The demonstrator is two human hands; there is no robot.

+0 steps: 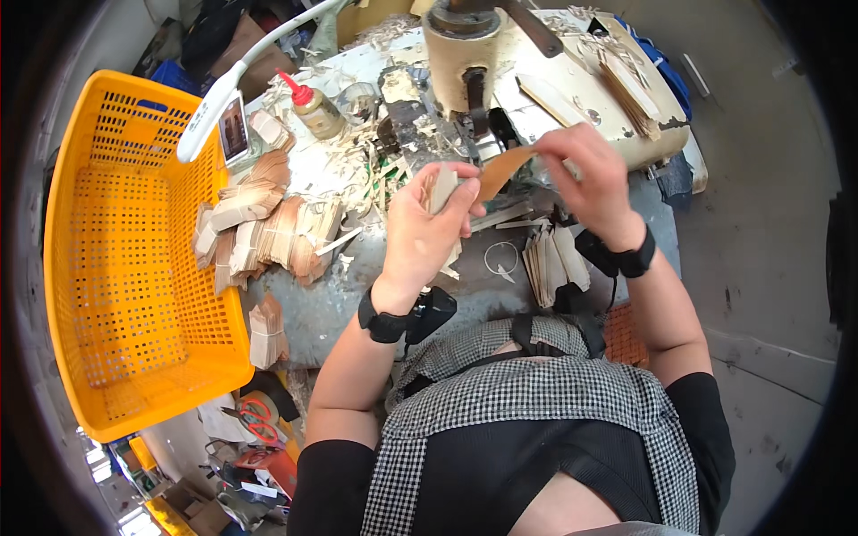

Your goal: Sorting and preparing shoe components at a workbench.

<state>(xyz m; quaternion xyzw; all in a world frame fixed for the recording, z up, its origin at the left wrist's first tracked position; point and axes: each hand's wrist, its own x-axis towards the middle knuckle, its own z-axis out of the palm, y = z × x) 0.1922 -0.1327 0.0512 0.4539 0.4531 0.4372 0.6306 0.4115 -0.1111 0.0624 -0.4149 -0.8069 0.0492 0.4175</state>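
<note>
Left hand (pixel 418 234): it was held on the near side of the cream machine head (pixel 460 58), slightly to its left. The pale pieces (pixel 441 189) were clasped between thumb and fingers, with little gap left, and their tips were left showing above the thumb.
Right hand (pixel 585 174): it was raised on the near side of the machine head, to its right. Thumb and forefinger were brought together, and the end of the tan strip (pixel 506 171) was pinched between them.
Tan strip: it was stretched between the hands, just in front of the machine head and to its right. Its right end was caught in the right fingertips; its left end was brought up to the left fingers, though whether it was gripped there could not be told.
Tied bundles (pixel 286 234): they were piled to the left of the machine head.
Yellow basket (pixel 134 295): it was placed farther left of the machine head, beside the bundles.
Red-capped bottle (pixel 317 114): it was set left of the machine head, among shavings (pixel 366 170).
Fanned pieces (pixel 554 263): they were laid on the near side of the machine head, to its right.
</note>
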